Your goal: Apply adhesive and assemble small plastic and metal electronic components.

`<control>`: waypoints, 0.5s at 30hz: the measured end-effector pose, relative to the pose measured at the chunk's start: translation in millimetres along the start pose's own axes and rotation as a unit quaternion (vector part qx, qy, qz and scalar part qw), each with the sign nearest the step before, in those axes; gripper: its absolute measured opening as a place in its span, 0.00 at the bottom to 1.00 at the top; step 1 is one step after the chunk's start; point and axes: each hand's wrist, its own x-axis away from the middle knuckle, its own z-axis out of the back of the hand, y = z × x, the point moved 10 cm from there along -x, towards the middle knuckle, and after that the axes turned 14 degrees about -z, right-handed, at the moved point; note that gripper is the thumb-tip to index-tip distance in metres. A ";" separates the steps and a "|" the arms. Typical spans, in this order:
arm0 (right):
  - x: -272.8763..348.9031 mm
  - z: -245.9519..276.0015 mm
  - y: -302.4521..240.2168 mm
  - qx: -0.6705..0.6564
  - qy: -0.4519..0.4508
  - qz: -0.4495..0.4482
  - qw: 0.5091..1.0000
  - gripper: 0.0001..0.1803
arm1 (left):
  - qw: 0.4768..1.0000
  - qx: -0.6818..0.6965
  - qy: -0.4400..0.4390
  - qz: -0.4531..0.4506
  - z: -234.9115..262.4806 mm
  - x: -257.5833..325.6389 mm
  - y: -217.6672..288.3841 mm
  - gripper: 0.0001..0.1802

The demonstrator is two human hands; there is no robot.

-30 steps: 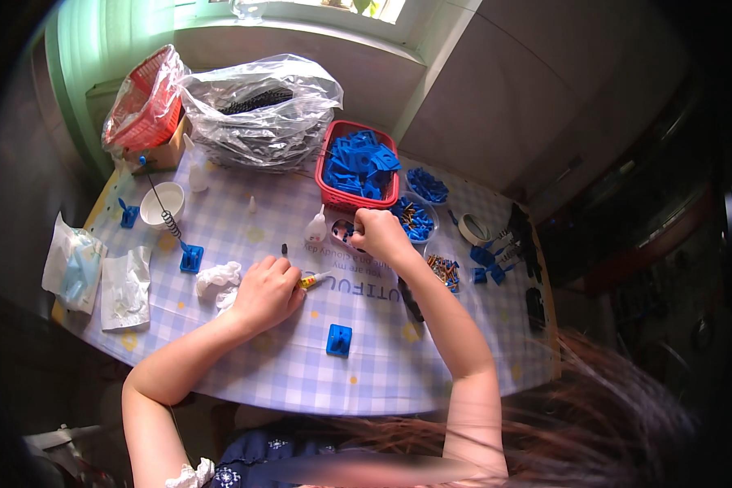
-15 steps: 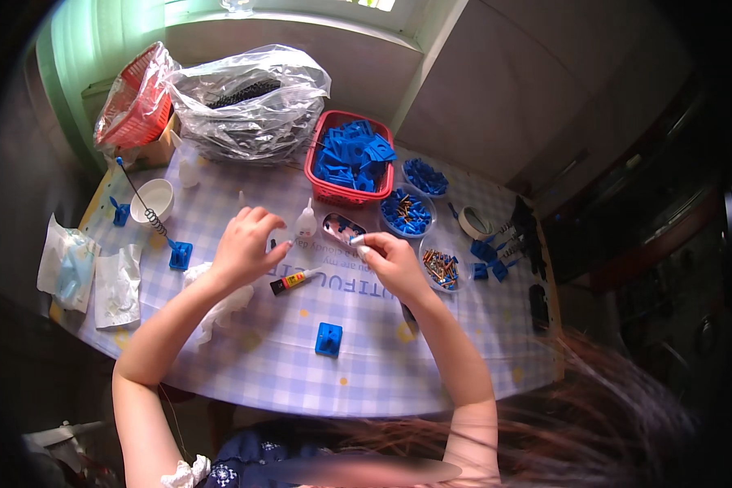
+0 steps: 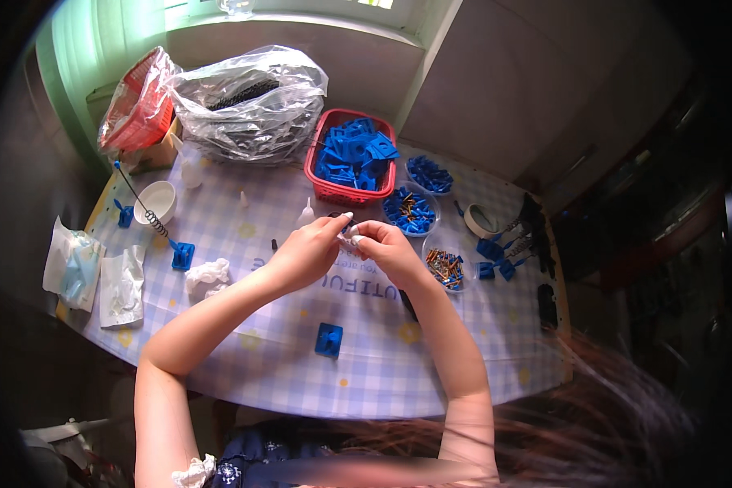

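Over the middle of the table my left hand [image 3: 305, 249] and my right hand [image 3: 390, 250] meet, fingertips touching. Both are pinched closed. Whatever lies between the fingers is too small to make out. A small oval tray [image 3: 341, 218] lies just beyond them, mostly covered by my fingers. Beside my left hand stands a white squeeze bottle [image 3: 305, 215] with a thin nozzle. Nearer to me, a blue square base with a raised middle [image 3: 328, 340] rests on the checked cloth. To the right of my right hand is a tub of small brass-coloured parts [image 3: 445, 269].
A red basket of blue plates [image 3: 351, 189] stands at the back, with tubs of blue pieces [image 3: 411, 211] beside it. A clear plastic bag [image 3: 252, 102] fills the back left. A white bowl [image 3: 155, 202], crumpled tissue [image 3: 207, 276] and a tape roll [image 3: 481, 220] also lie about.
My left hand has moved right to meet my right hand, and its spread fingers have closed. The glue tube seen before is now hidden behind my left hand and forearm.
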 end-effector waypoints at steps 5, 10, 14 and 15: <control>2.6 8.3 -1.7 -0.004 0.009 0.011 1.000 0.08 | 0.970 0.165 -0.071 0.162 -32.0 0.7 -27.6 0.08; 8.6 21.3 -9.6 -0.034 0.047 0.034 0.998 0.09 | 0.993 0.076 -0.022 0.084 -26.7 -9.6 -31.8 0.06; 12.5 24.7 -14.3 -0.084 0.012 0.050 0.995 0.10 | 0.987 -0.102 -0.126 0.019 -46.3 -6.3 -33.1 0.06; 14.9 20.6 -16.5 -0.098 -0.017 0.058 0.993 0.11 | 0.987 -0.103 -0.124 0.019 -47.4 -6.0 -33.1 0.06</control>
